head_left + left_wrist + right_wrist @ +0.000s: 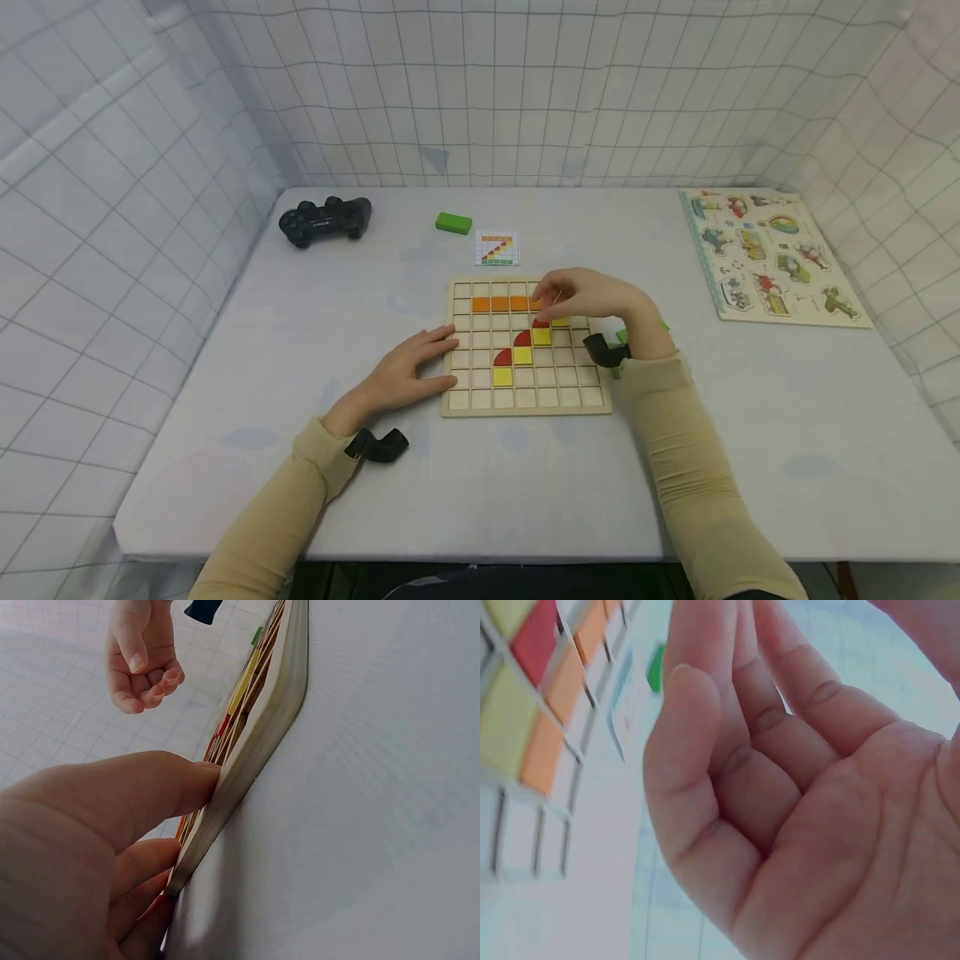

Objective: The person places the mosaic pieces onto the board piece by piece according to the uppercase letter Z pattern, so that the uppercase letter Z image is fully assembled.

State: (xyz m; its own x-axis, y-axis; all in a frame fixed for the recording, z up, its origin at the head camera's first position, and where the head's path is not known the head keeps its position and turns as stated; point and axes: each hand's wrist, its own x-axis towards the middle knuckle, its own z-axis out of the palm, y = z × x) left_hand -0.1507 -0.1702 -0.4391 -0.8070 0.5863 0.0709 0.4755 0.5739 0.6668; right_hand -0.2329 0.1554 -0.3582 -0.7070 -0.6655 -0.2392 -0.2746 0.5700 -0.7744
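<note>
A wooden grid board (457,412) lies flat on the table, with a row of orange tiles (500,304) and a diagonal of yellow squares (502,377) and red rounded pieces (503,357). My left hand (405,371) rests at the board's left edge, fingers spread; its thumb (176,784) touches the rim in the left wrist view. Over the upper right of the grid hovers my right hand (592,296), loosely bent, its fingertips near the last orange tile and the upper red piece. No piece shows in that hand. It hides part of the grid.
Behind the board lie a small pattern card (497,248) and a green block (453,223). More green pieces (622,335) are partly hidden by the right wrist. A black game controller (326,221) sits back left, a picture puzzle board (810,315) back right. Gridded cloth walls surround the table.
</note>
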